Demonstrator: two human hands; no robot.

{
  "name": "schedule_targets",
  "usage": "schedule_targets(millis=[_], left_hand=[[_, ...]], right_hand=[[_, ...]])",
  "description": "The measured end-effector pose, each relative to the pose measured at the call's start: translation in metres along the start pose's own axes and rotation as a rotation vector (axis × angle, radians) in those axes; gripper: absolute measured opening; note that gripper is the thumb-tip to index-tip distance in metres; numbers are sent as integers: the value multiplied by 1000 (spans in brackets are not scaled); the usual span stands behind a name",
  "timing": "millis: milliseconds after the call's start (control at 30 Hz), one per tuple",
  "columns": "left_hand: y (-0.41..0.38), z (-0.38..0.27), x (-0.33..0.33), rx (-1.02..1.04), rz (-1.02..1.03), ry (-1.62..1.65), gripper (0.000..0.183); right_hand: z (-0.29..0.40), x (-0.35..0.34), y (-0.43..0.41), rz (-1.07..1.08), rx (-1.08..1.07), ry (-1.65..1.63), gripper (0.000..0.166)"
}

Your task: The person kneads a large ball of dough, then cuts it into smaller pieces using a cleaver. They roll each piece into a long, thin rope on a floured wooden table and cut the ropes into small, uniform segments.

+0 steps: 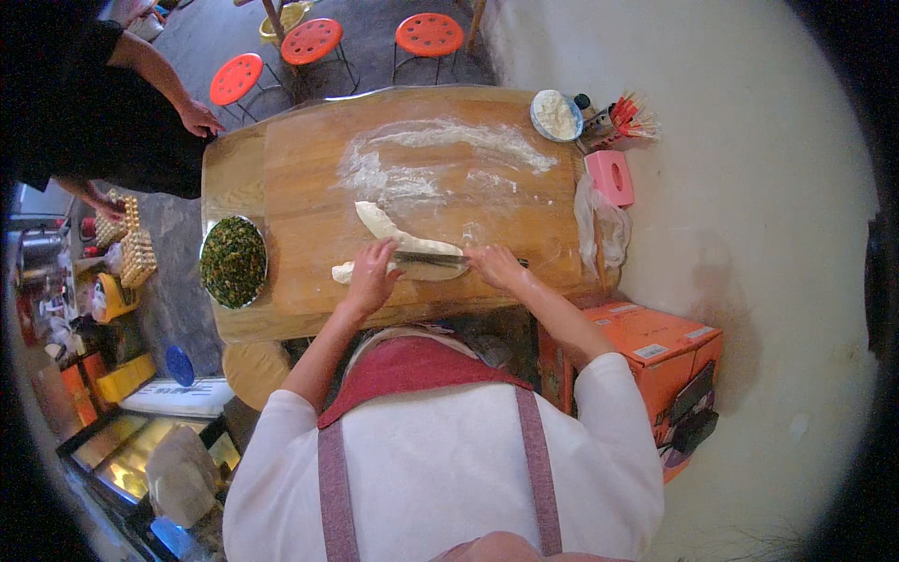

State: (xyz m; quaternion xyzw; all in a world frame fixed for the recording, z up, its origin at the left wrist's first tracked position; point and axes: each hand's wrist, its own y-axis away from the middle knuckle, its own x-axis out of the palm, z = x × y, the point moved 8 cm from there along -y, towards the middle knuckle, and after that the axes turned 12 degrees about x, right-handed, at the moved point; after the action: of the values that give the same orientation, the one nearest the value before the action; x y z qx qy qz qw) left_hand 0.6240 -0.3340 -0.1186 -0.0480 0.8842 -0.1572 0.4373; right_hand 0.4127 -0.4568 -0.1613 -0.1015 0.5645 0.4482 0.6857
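A long, folded piece of pale dough lies on the floured wooden board before me. Across its lower part runs a narrow metal blade, whose dark end shows past my right hand. My left hand is at the blade's left end, over the dough; a short dough end sticks out to its left. The blade's right end is in my right hand, with the fingers bent around it. Whether the blade cuts into the dough or lies on it, I cannot tell. Flour is spread over the board's far half.
A bowl of chopped green filling stands at the table's left edge. At the right are a bowl of flour, a pink tissue box and a plastic bag. A person in dark clothes stands at the left; orange boxes sit near my right elbow.
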Motion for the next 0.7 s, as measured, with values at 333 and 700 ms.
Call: schedule_targets(millis=[333, 700], left_hand=[[0, -8, 63, 25, 333, -111, 27], [-9, 9, 34, 91, 113, -84, 29]], right_hand=[[3, 25, 8, -107, 76, 183, 14], [-36, -5, 70, -263, 165, 134, 17]])
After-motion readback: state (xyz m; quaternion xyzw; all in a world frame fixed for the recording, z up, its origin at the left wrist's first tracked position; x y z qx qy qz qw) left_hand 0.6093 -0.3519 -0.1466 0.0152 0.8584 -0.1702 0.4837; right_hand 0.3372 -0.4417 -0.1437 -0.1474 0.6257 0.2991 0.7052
